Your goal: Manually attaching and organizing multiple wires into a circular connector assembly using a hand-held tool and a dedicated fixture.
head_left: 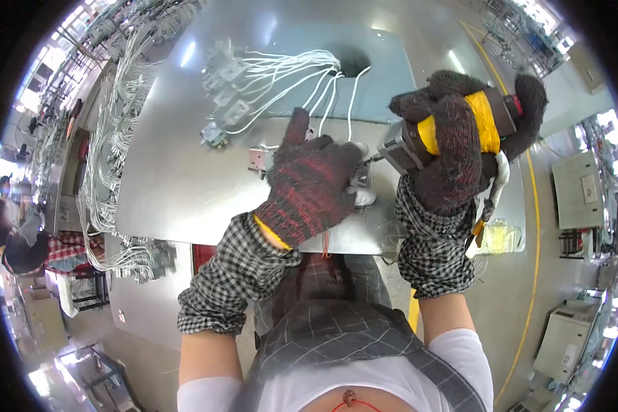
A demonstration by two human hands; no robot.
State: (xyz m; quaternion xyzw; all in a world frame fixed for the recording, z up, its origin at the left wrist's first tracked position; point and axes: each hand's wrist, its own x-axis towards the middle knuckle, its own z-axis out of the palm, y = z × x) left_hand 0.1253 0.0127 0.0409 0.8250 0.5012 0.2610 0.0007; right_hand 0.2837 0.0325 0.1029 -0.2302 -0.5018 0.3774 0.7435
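Note:
My right hand, in a dark knit glove, is wrapped round a power screwdriver bound with yellow tape. Its tip points left, toward my left hand. That hand wears a red-and-black knit glove and lies low over the metal table, one finger stretched forward, the others curled down. What its fingers grip is hidden beneath the glove. A small box-shaped part sits just left of it. By its right side lies a whitish, shiny piece. White cables run from a dark hole to several clear connectors.
Bundles of white cables hang along the left. The steel table carries a grey-blue panel at the back. A clear tray with yellowish contents is at the right corner. Another person is far left; cabinets stand right.

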